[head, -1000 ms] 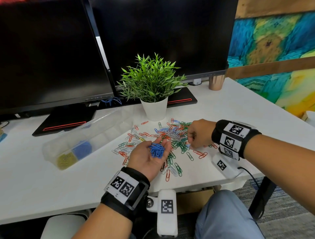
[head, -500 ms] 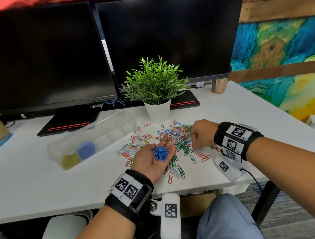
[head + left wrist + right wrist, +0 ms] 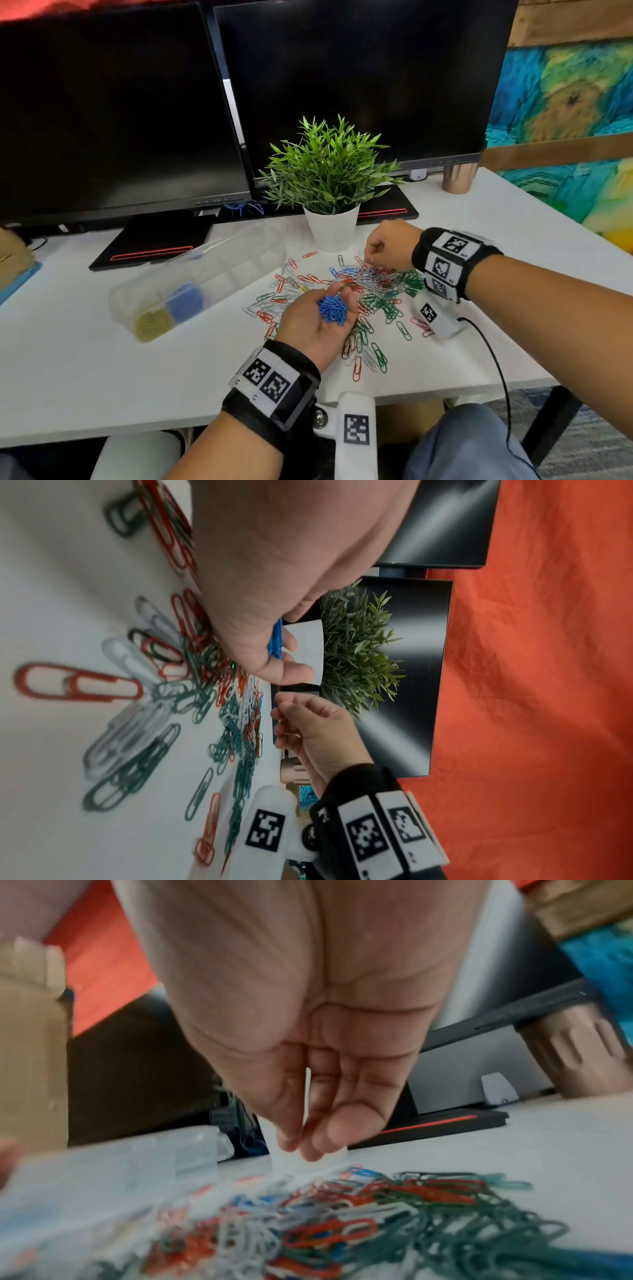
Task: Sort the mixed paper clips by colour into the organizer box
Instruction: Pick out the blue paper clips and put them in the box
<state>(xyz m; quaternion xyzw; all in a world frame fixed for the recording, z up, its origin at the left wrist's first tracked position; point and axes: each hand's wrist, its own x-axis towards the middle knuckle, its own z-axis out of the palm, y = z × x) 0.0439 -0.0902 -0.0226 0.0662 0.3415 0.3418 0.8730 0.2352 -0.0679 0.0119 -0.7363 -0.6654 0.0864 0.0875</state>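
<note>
The left hand [image 3: 320, 325] is cupped palm up over the white bench [image 3: 85, 370], holding a small heap of blue paper clips [image 3: 333, 309] above the near edge of the mixed clips [image 3: 373, 291]. The right hand [image 3: 388, 245] hovers over the pile's far side by the plant pot [image 3: 331, 228], fingertips pinched together; what they hold I cannot tell. The clear organizer box [image 3: 205, 274] lies to the left with yellow and blue clips in its nearest compartments.

From our head we look forward and down over the white desk [image 3: 85, 359]. Our left wrist view sits close behind the left hand [image 3: 274, 569], rolled sideways, facing right. Our right wrist view, low and somewhat blurred, faces far. All share the paper clips [image 3: 373, 287].
</note>
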